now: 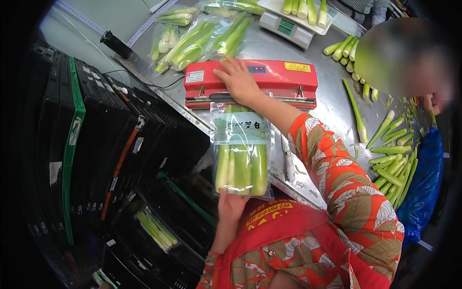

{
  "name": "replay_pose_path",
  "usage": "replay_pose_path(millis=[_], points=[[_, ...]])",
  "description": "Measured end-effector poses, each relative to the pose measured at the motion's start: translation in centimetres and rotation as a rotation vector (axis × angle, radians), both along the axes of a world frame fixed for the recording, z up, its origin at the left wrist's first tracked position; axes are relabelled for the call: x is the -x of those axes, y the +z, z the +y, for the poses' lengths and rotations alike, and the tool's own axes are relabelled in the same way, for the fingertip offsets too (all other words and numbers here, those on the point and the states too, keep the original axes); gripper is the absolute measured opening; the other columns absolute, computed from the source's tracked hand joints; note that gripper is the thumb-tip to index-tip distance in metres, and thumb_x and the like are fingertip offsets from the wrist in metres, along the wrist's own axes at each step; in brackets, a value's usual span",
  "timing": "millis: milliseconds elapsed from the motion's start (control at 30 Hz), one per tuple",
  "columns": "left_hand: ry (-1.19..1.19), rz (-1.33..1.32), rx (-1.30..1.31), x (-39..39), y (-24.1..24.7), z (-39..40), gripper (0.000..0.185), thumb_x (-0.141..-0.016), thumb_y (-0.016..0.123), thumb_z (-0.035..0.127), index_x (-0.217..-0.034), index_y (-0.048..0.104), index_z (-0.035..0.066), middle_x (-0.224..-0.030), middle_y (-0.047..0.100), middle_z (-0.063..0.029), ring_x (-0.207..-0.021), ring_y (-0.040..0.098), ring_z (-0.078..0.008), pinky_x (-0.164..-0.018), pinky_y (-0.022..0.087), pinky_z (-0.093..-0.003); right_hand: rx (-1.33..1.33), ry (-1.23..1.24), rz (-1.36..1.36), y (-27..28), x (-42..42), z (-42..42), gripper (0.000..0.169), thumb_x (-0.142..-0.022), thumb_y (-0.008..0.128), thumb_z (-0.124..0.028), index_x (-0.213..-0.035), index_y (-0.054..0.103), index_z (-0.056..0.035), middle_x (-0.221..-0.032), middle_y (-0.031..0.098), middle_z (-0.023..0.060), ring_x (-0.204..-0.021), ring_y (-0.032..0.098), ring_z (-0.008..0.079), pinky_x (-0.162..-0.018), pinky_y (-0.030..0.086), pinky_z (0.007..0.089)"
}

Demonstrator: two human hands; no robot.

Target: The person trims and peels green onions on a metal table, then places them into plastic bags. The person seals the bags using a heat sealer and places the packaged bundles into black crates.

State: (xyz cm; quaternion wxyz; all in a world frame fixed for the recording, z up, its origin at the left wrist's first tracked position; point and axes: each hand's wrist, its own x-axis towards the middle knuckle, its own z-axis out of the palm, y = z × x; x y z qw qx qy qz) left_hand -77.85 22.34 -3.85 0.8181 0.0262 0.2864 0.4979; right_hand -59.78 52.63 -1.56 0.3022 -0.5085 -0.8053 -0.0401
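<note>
My left hand [231, 207] grips the lower end of a clear plastic bag [242, 151], its thumb on the top face and the other fingers mostly hidden beneath. Several pale green water bamboo stems fill the bag, and a printed band bearing writing crosses its upper part. The bag's far end meets the front edge of a red bag sealer [281, 86]. On that sealer my right hand [239, 80] lies palm down with its fingers spread. Its palm is close to the sealer's black handle [221, 96]; contact there is hard to make out.
Filled bags [202, 41] lie behind the sealer, beside a digital scale [288, 30] carrying stems. Loose stems [393, 169] and a knife [290, 166] are on the metal table [317, 141]. Black crates [97, 144] stand at left. Another person's hand [431, 103] is at far right.
</note>
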Motion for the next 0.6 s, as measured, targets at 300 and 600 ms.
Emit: replay_pose_path(millis=[300,600], points=[[-0.008,-0.027,-0.003,0.0,0.2,-0.1,0.075,-0.087,0.054,0.048,-0.144,0.022,0.012,-0.146,0.029,-0.0126,-0.132,0.032,-0.0343,-0.103,0.032,-0.0557,0.01,0.015,-0.021,0.2,-0.2,-0.3,0.043,-0.083,0.049,-0.009,-0.125,0.051,-0.0122,-0.135,0.042,0.016,-0.132,0.03,0.0333,-0.11,0.02,0.0493],[-0.049,0.044,-0.002,-0.4,2.0,0.5,0.074,-0.088,0.05,0.05,-0.144,0.019,0.014,-0.147,0.026,-0.011,-0.133,0.029,-0.0334,-0.103,0.03,-0.0561,0.107,0.02,-0.041,0.9,-0.1,-0.4,0.048,-0.083,0.047,-0.008,-0.131,0.045,-0.0132,-0.138,0.037,0.0146,-0.136,0.024,0.031,-0.113,0.015,0.0481]])
